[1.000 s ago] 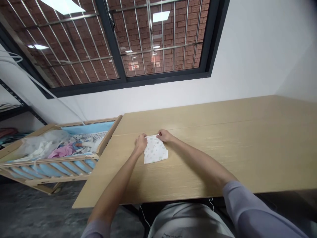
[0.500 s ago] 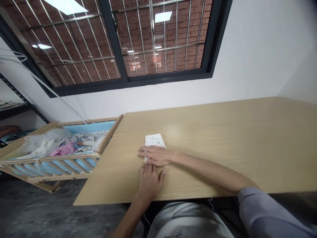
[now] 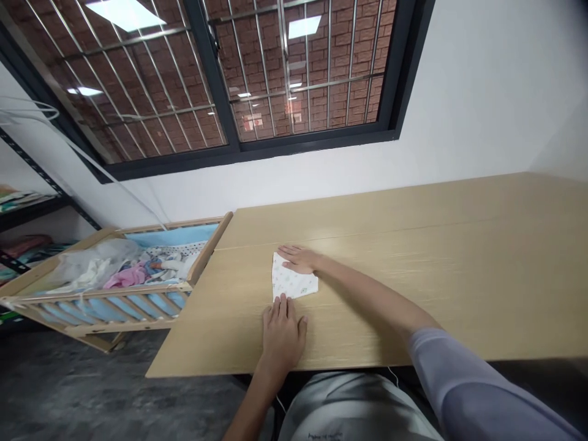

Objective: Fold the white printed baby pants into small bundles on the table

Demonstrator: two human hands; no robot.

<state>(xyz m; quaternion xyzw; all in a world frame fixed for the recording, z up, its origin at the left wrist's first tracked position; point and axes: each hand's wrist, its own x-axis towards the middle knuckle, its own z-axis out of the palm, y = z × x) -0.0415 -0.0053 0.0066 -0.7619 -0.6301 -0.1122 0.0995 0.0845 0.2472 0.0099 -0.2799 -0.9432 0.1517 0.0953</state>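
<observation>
A small white cloth (image 3: 294,283) with a faint printed pattern lies flat on the wooden table (image 3: 413,269). My right hand (image 3: 298,258) rests flat over its far edge, fingers stretched to the left and covering part of it. At the near edge, my left hand (image 3: 283,331) lies palm down with its fingertips on the cloth and its thumb apart. Neither hand grips anything. The cloth's upper right part is hidden under the right hand.
A wooden crib (image 3: 197,263) with a blue lining stands against the table's left end, holding crumpled clothes and a pink cloth (image 3: 126,275). Behind the table is a white wall with a barred window (image 3: 294,144). Shelves (image 3: 27,211) with folded fabric are at far left.
My right hand has moved away from me, from the middle of the cloth to its far edge, uncovering the near part. My left hand stays at the near edge.
</observation>
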